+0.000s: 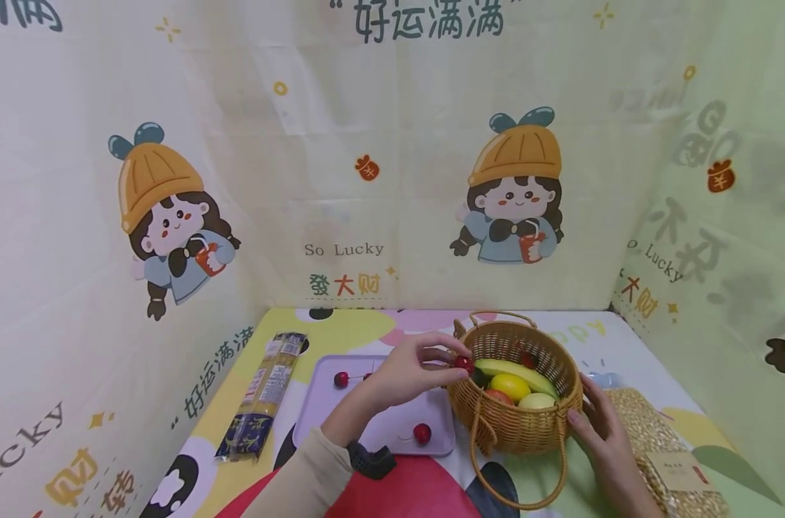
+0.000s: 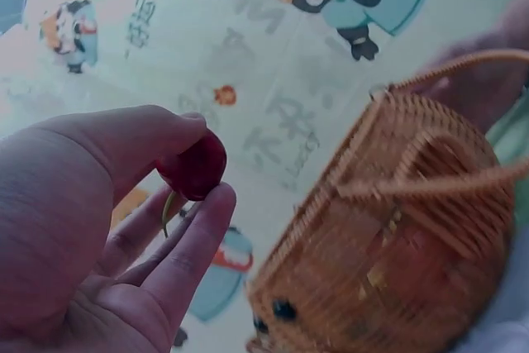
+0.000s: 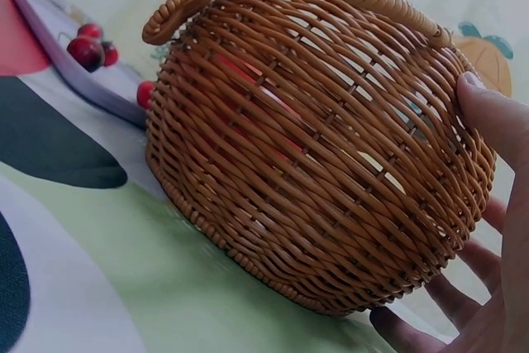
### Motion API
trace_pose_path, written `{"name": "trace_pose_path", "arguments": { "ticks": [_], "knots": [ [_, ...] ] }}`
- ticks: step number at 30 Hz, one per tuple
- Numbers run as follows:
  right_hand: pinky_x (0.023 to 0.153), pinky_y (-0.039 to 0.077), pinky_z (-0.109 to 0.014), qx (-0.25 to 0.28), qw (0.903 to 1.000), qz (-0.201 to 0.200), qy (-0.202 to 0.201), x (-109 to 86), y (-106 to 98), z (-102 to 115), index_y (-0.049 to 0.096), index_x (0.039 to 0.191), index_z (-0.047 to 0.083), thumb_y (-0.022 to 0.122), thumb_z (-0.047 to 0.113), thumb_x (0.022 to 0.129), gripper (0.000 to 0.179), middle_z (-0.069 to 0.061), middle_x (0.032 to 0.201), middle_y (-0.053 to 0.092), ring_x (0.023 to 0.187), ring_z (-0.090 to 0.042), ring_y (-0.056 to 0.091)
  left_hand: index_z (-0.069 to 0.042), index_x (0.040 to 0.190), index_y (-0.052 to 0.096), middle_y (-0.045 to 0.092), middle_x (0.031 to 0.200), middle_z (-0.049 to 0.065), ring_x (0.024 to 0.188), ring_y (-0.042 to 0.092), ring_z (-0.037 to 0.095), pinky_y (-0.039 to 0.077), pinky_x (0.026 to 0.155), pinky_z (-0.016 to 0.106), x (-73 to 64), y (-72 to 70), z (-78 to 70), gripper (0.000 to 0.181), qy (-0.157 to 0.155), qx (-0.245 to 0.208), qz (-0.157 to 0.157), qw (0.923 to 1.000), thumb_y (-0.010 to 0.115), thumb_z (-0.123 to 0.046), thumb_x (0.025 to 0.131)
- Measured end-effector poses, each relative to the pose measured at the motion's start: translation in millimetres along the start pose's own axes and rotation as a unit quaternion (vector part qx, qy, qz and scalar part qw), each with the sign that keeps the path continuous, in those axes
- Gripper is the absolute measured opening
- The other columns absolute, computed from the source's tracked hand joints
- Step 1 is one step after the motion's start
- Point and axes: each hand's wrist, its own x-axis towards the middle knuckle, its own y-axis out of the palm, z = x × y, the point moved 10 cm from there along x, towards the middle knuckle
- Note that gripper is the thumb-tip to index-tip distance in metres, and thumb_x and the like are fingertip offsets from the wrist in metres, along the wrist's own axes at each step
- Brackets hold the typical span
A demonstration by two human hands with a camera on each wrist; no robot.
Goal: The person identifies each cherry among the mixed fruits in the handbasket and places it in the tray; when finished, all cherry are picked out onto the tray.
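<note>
My left hand (image 1: 401,375) pinches a dark red cherry (image 1: 463,365) between thumb and fingers at the left rim of a brown wicker basket (image 1: 515,435). In the left wrist view the cherry (image 2: 202,164) shows a green stem hanging down, and it is apart from the basket (image 2: 397,245). Around the basket's right side curls my right hand (image 1: 602,439), its thumb by the rim in the right wrist view. Inside the basket lie a green curved fruit or vegetable (image 1: 518,375), a yellow lemon-like fruit (image 1: 510,387), a pale round fruit (image 1: 537,401) and a reddish one (image 1: 499,396).
A lilac tray (image 1: 311,417) with loose cherries (image 1: 422,433) sits left of the basket, partly behind my left arm. A long package of what looks like pasta (image 1: 265,392) lies farther left. On the right is a clear bag of grains (image 1: 664,432). One basket handle (image 1: 554,496) hangs forward.
</note>
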Motion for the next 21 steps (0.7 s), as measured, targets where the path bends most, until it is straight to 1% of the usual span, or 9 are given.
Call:
{"name": "trace_pose_path", "arguments": {
  "ticks": [3,5,8,10,11,13,16,21],
  "knots": [
    [0.098,0.051,-0.007,-0.004,0.9999,0.000,-0.014,-0.6,-1.2,3.0,0.026,0.178,0.024,0.057,0.012,0.115,0.070,0.007,0.174,0.032,0.140,0.012,0.040,-0.017,0.134,0.077,0.078,0.134,0.002,0.124,0.075,0.016,0.065,0.098,0.030,-22.5,-11.3,17.8,0.034,-0.013,-0.020,-0.021,0.9995,0.085,-0.020,0.101],
    [0.097,0.051,-0.007,-0.011,0.9997,-0.001,-0.021,-0.8,-1.7,3.4,0.027,0.178,0.023,0.057,0.012,0.115,0.070,0.009,0.172,0.034,0.137,0.014,0.041,-0.012,0.136,0.076,0.077,0.135,0.005,0.125,0.075,0.019,0.065,0.098,0.030,-35.8,-19.2,32.0,0.037,-0.020,-0.026,-0.037,0.9988,0.084,-0.019,0.101],
    [0.097,0.052,-0.008,-0.013,0.9996,0.000,-0.023,-1.4,-1.5,2.2,0.028,0.178,0.022,0.057,0.011,0.115,0.070,0.011,0.171,0.035,0.136,0.015,0.042,-0.011,0.136,0.075,0.076,0.138,0.008,0.126,0.074,0.023,0.065,0.098,0.030,-54.2,-30.9,54.9,0.037,-0.040,-0.026,-0.062,0.9970,0.084,-0.020,0.102],
    [0.097,0.052,-0.008,-0.012,0.9997,0.000,-0.021,-1.8,-1.1,1.7,0.028,0.178,0.023,0.057,0.011,0.115,0.070,0.010,0.171,0.035,0.137,0.015,0.041,-0.010,0.136,0.075,0.076,0.137,0.010,0.125,0.074,0.024,0.064,0.097,0.029,-64.0,-38.0,66.1,0.037,-0.047,-0.018,-0.078,0.9957,0.083,-0.021,0.102],
    [0.097,0.053,-0.008,-0.009,0.9997,0.000,-0.021,-1.9,-0.7,1.8,0.028,0.178,0.023,0.057,0.011,0.115,0.070,0.010,0.172,0.035,0.137,0.014,0.041,-0.011,0.135,0.075,0.076,0.136,0.011,0.125,0.074,0.025,0.064,0.098,0.029,-68.2,-41.6,70.8,0.036,-0.050,-0.015,-0.085,0.9950,0.083,-0.020,0.102],
    [0.098,0.053,-0.009,-0.006,0.9998,0.000,-0.020,-2.0,0.0,2.0,0.028,0.178,0.023,0.057,0.011,0.115,0.070,0.010,0.172,0.034,0.138,0.013,0.041,-0.010,0.135,0.076,0.077,0.135,0.012,0.124,0.074,0.025,0.063,0.098,0.028,-75.3,-47.8,77.2,0.035,-0.052,-0.008,-0.098,0.9938,0.083,-0.020,0.101],
    [0.098,0.052,-0.008,-0.005,0.9998,0.000,-0.020,-1.8,0.4,2.5,0.028,0.178,0.022,0.058,0.011,0.115,0.070,0.011,0.173,0.034,0.139,0.012,0.040,-0.009,0.132,0.076,0.078,0.132,0.015,0.120,0.075,0.024,0.062,0.100,0.026,-83.4,-54.9,82.8,0.034,-0.047,0.000,-0.111,0.9927,0.084,-0.017,0.100],
    [0.099,0.050,-0.007,-0.009,0.9998,-0.004,-0.020,-1.1,-0.8,4.8,0.028,0.177,0.023,0.057,0.012,0.115,0.070,0.010,0.174,0.034,0.140,0.013,0.040,-0.007,0.129,0.077,0.075,0.132,0.016,0.116,0.077,0.021,0.063,0.100,0.024,-94.6,-61.0,92.4,0.031,-0.051,0.017,-0.116,0.9918,0.084,-0.013,0.099]
  ]
}}
